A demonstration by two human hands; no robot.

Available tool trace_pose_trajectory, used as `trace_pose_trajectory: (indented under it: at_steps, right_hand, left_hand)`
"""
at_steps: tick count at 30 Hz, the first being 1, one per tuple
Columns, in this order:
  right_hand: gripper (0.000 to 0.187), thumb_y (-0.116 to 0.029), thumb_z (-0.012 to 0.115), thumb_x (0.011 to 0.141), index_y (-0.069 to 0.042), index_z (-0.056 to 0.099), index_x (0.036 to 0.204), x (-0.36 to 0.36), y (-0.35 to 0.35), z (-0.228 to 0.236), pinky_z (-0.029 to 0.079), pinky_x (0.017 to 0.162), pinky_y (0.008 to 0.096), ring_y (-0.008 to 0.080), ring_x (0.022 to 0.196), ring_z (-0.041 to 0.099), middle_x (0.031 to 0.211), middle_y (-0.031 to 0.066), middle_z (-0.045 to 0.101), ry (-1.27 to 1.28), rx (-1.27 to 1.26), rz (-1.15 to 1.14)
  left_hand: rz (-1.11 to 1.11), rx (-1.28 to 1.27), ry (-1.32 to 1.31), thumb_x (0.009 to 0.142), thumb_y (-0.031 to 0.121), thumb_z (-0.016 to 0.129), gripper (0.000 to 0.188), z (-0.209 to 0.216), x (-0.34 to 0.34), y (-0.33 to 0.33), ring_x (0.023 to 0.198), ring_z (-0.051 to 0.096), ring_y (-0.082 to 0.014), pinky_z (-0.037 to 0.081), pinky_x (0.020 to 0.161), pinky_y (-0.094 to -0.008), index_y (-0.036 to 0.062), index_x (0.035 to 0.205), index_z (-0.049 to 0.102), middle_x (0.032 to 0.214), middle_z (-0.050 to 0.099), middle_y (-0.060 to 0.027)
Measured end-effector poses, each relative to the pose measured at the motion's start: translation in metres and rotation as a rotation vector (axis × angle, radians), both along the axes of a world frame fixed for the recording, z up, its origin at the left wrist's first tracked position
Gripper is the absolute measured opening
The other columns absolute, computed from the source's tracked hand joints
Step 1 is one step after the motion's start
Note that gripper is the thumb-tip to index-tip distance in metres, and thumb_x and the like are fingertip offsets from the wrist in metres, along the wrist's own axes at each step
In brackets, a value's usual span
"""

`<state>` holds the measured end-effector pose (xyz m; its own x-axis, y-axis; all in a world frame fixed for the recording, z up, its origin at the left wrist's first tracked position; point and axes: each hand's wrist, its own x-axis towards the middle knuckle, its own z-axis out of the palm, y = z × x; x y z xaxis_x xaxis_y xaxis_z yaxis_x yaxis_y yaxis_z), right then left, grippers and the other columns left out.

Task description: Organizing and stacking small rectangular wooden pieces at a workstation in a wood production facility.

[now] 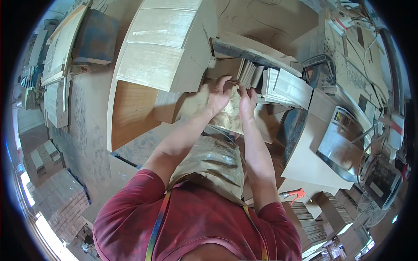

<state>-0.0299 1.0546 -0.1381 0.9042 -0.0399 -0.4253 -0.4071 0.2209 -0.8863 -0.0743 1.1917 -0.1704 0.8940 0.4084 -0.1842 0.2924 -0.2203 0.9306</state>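
Both my arms reach forward over a beige apron (207,163) with coloured straps. My left hand (220,95) has its fingers curled at the near end of a row of thin wooden slats (249,73). Close beside it, my right hand (247,101) is bent inward, fingers at the same spot. A thin brownish slat edge (234,81) spans the gap between the two hands; its full shape is hidden. Under my hands lies a pale, stained surface (230,115). Just right of the row stand more pale boards (285,89), leaning together.
A tall stack of pale wooden panels or boxes (156,39) rises at the left, with an open wooden side (130,113). A black clamp (321,65) sits at the far right. Nearer are a shiny machine panel (342,143), a red-orange hand tool (297,194) and bundled slats (309,219).
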Motion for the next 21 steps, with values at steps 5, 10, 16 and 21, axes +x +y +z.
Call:
trace_pose_trajectory:
  at_steps: [5, 10, 16, 21]
  right_hand:
    - [0.059, -0.045, 0.082, 0.096, 0.009, 0.067, 0.115, 0.022, -0.001, 0.034, 0.057, 0.089, 0.034, 0.0247, 0.092, 0.07, 0.098, 0.0156, 0.073, -0.013, -0.291, 0.361]
    - [0.072, -0.053, 0.087, 0.087, 0.01, 0.064, 0.115, 0.052, 0.041, 0.074, 0.06, 0.087, 0.0397, 0.0342, 0.09, 0.075, 0.097, 0.0204, 0.076, 0.011, -0.504, 0.434]
    - [0.07, -0.051, 0.086, 0.085, 0.01, 0.062, 0.11, 0.063, 0.073, 0.063, 0.06, 0.081, 0.0452, 0.0408, 0.087, 0.075, 0.098, 0.0267, 0.075, -0.067, -1.016, 0.396]
    - [0.06, -0.039, 0.085, 0.083, 0.007, 0.057, 0.112, 0.025, 0.048, 0.061, 0.061, 0.082, 0.0491, 0.0455, 0.086, 0.075, 0.099, 0.0284, 0.075, -0.224, -0.972, 0.287]
  left_hand:
    - [0.007, 0.297, -0.054, 0.088, 0.008, 0.073, 0.064, 0.02, 0.001, 0.005, 0.12, 0.067, -0.0313, 0.054, 0.104, -0.038, 0.0098, 0.149, 0.058, 0.139, 0.066, -0.0132]
    - [-0.063, 0.212, 0.045, 0.086, 0.01, 0.073, 0.059, 0.047, 0.003, 0.024, 0.123, 0.066, -0.0358, 0.054, 0.106, -0.0429, 0.0116, 0.144, 0.06, 0.139, 0.065, -0.0132]
    - [-0.128, 0.099, 0.025, 0.086, 0.011, 0.075, 0.061, 0.041, -0.004, 0.026, 0.121, 0.067, -0.0351, 0.054, 0.104, -0.0422, 0.0109, 0.145, 0.06, 0.134, 0.066, -0.0139]
    - [-0.063, 0.013, 0.069, 0.09, 0.017, 0.074, 0.055, 0.036, -0.039, 0.027, 0.115, 0.068, -0.035, 0.055, 0.101, -0.0409, 0.0083, 0.143, 0.061, 0.125, 0.068, -0.0156]
